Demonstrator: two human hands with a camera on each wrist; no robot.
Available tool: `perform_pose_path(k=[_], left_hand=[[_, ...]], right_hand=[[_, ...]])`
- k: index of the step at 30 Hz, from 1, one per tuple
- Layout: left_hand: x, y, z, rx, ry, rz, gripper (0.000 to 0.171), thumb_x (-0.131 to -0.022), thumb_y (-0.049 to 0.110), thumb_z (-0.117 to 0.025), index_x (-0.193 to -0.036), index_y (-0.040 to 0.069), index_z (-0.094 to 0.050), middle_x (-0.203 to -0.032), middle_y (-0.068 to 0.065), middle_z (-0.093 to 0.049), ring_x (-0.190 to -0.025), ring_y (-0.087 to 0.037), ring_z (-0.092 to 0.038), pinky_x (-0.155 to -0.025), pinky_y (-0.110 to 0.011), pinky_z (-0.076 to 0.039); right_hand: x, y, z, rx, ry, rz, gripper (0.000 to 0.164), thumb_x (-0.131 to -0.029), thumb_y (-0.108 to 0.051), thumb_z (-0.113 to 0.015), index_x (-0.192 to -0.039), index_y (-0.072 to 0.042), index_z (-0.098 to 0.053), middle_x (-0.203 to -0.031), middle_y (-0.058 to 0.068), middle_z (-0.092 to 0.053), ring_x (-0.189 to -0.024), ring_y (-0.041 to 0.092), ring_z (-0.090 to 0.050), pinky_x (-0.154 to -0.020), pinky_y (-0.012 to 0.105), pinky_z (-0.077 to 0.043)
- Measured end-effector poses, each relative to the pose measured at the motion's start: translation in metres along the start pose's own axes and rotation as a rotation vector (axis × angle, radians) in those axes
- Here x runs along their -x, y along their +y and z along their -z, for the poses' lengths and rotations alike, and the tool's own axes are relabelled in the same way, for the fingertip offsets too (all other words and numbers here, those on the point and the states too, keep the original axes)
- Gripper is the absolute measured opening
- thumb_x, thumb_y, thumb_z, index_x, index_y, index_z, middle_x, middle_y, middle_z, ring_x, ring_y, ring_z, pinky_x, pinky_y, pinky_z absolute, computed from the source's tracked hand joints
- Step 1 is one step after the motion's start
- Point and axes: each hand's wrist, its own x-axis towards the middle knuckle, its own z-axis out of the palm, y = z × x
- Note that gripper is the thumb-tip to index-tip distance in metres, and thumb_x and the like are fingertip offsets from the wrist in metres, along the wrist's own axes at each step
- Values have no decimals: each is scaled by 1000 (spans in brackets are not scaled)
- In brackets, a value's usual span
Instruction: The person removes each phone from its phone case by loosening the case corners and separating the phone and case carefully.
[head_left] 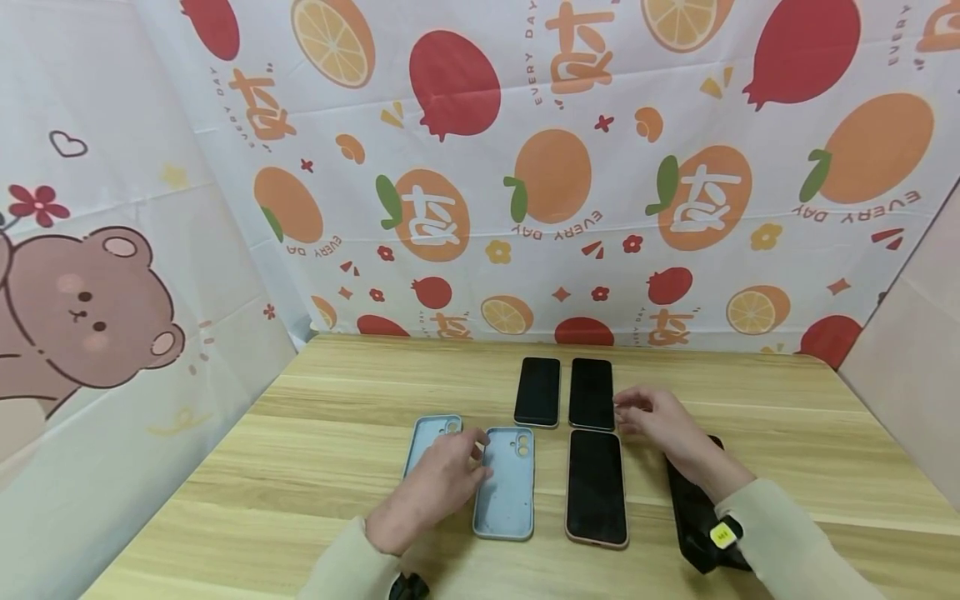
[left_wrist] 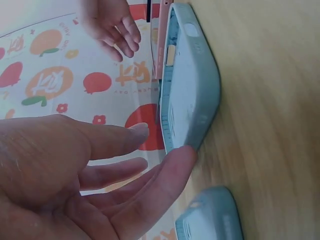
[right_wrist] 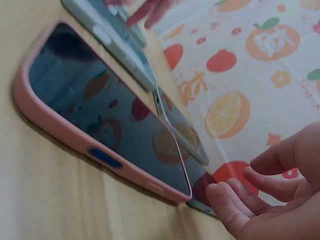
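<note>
On cam I see R blue case flat, hollow side up; far-R ph flat, blk scrn up.

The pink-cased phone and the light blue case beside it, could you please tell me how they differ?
The pink-cased phone shows a dark screen, while the light blue case shows its empty inside. The phone has a pink rim; the case has a light blue one. Both lie on the wooden table.

Phone cases pale blue; front phone black-screened, pink-edged; wall cloth white, fruit-printed.
</note>
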Motion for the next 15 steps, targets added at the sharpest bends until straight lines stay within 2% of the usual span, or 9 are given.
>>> perform_pose_path(k=[4,9,12,15], left_hand=[[-3,6,-1,-34,31,-28,32,-91,12,-71,-120,3,-61,-103,-10,-69,-85,-16,-58,-62,-23,-51],[-9,15,-5,-10,55,-71,29,-92,13,-70,-119,4,-62,-103,-10,-71,-85,-17,-62,-61,-23,-51],[-12,23,-7,84,33,-75,31,-94,12,-68,-122,1,-60,-104,-13,-71,-73,-17,-67,-54,-22,-53],[-16,32,-10,196,-29,-34,35,-95,11,-66,-127,0,-55,-106,-13,-68,-66,-16,-65,-48,-23,-54]], right_hand=[[14,-2,-3,-15,-27,3,36,-101,-10,-47,-134,6,-49,-125,22,-57,-106,26,-62,-94,39,-55],[27,-3,-5,-23,-92,-3,36,-101,-9,-47,-133,7,-49,-123,22,-58,-104,26,-63,-88,39,-58],[37,-5,-8,14,-104,-26,35,-101,-10,-48,-131,7,-51,-123,22,-58,-102,25,-63,-83,39,-59],[46,-7,-11,63,-107,-26,36,-100,-9,-49,-132,8,-51,-122,22,-59,-98,25,-63,-79,38,-59]])
